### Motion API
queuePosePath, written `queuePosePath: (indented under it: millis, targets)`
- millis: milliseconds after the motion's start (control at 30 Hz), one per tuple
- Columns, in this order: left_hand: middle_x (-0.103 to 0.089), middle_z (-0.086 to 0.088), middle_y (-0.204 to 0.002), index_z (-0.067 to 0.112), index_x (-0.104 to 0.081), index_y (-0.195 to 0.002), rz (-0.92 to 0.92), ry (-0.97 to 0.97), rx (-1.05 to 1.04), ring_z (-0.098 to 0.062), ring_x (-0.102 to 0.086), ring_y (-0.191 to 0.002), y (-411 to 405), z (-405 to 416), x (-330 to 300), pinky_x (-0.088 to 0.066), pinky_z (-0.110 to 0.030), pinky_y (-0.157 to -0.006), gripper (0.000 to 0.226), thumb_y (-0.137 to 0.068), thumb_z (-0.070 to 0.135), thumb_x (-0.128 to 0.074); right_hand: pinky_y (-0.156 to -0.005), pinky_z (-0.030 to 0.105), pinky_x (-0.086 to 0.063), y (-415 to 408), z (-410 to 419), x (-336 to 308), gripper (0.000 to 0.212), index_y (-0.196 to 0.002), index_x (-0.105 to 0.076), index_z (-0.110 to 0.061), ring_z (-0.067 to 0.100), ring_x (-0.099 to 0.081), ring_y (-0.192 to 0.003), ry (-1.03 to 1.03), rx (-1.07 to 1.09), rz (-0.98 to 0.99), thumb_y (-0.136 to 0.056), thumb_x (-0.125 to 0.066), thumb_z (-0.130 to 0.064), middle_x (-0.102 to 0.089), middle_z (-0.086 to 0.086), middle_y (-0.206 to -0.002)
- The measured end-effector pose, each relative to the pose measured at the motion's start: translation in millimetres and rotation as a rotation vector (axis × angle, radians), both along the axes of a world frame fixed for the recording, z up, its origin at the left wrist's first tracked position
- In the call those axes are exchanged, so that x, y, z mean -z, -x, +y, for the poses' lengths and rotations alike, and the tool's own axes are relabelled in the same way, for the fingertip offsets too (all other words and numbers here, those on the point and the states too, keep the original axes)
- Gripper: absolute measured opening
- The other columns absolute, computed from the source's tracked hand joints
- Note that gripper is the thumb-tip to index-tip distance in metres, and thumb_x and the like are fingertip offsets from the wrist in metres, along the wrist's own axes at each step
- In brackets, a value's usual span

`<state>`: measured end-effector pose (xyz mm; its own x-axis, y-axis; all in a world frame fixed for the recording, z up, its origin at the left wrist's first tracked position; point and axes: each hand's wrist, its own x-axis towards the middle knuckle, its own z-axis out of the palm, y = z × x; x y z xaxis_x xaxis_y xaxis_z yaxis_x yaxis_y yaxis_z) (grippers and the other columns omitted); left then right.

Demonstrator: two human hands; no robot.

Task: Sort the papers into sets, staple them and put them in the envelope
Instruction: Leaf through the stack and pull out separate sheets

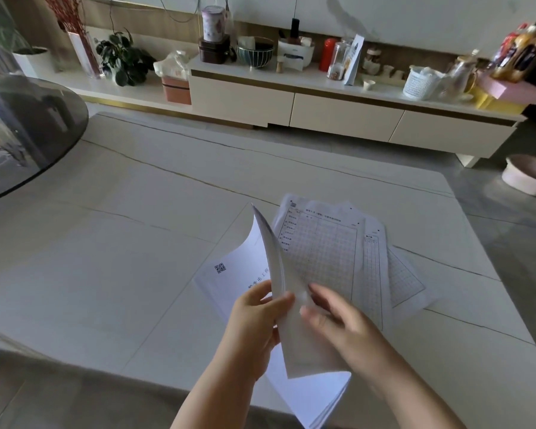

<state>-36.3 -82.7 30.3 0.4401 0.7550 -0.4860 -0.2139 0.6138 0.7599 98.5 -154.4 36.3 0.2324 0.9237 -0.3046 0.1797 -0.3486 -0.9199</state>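
My left hand (256,323) grips a curled white sheet (274,264) by its lower edge, raised above the white table (106,258). Beneath it lies a stack of printed papers (316,397) whose top page shows a QR code (220,268); the stack overhangs the table's near edge. My right hand (331,314) rests with relaxed fingers against the lifted sheet's right side. Several grid-printed sheets (328,243) are fanned out on the table just beyond my right hand. No stapler or envelope is in view.
A dark round glass tabletop (28,134) juts in at the left. A long white cabinet (291,103) along the far wall carries plants, jars, a bowl and baskets. A pink basin (529,174) sits on the floor at the right.
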Motion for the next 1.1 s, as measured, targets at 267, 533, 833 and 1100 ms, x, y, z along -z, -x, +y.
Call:
queuePosePath:
  millis: [267,533,833,1100]
  targets:
    - [-0.072,-0.010,-0.086,0.004,-0.069,-0.097,-0.058,0.052,0.033,-0.017,-0.068,-0.072,-11,-14,3,-0.057,-0.031,-0.067,0.016,-0.093,0.007,-0.054,-0.079,0.001,-0.041,5,-28,0,0.035,-0.116,-0.046,-0.053,-0.020,-0.054,-0.100,-0.063,-0.034,-0.088,-0.092,-0.058,-0.030,-0.059,-0.045,-0.101]
    - [-0.064,-0.013,-0.081,0.000,-0.068,-0.092,0.212,-0.101,0.007,-0.022,-0.059,-0.068,-18,-15,2,-0.046,-0.028,-0.061,0.013,-0.092,0.003,-0.055,-0.089,0.036,-0.052,-24,-26,8,0.034,-0.109,-0.069,-0.019,0.019,-0.068,-0.098,0.098,0.211,0.236,-0.096,-0.045,-0.041,-0.073,0.003,-0.102]
    - [-0.066,-0.002,-0.091,0.020,-0.052,-0.122,0.352,-0.208,-0.039,-0.021,-0.064,-0.079,-19,-10,4,-0.054,-0.040,-0.074,0.039,-0.089,-0.001,-0.053,-0.066,0.022,-0.056,-66,-28,18,0.023,-0.105,-0.065,-0.005,0.009,-0.070,-0.078,0.111,0.310,-0.055,-0.090,-0.063,-0.021,-0.072,0.010,-0.094]
    - [-0.062,-0.003,-0.078,0.032,-0.074,-0.080,0.485,-0.321,0.067,-0.023,-0.057,-0.070,-25,-14,7,-0.056,-0.046,-0.076,0.044,-0.085,-0.001,-0.046,-0.064,0.026,-0.057,-56,-24,11,0.012,-0.091,-0.068,-0.005,0.018,-0.069,-0.072,0.005,0.374,0.267,-0.080,-0.070,-0.010,-0.073,0.007,-0.081]
